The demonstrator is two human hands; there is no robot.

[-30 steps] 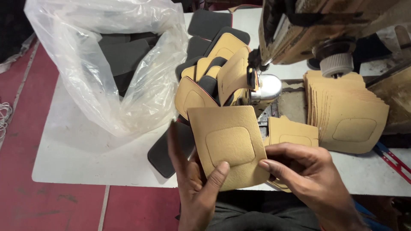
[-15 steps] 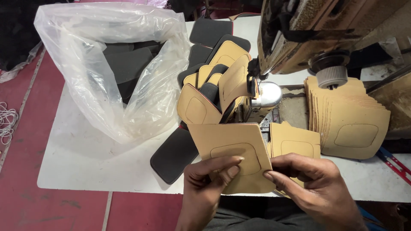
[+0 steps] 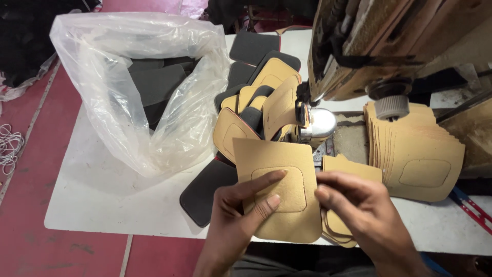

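A tan leather piece [image 3: 279, 169] with a stitched rounded patch lies flat between both hands at the table's near edge. My left hand [image 3: 236, 210] grips its lower left side, fingers lying across the patch. My right hand [image 3: 359, 210] pinches its right edge, thumb on top. Under my right hand sit a few smaller tan pieces [image 3: 338, 228]. Just beyond the piece is the sewing machine's metal arm [image 3: 318, 123].
A chain of sewn tan and black pieces [image 3: 256, 102] trails left of the machine. A stack of tan pieces [image 3: 420, 154] lies at right. A clear plastic bag [image 3: 128, 77] holding black pieces stands at left on the white table [image 3: 102, 190].
The tan piece has come down from a raised tilt to lie flatter and nearer me. My left fingers moved from behind it onto its top face.
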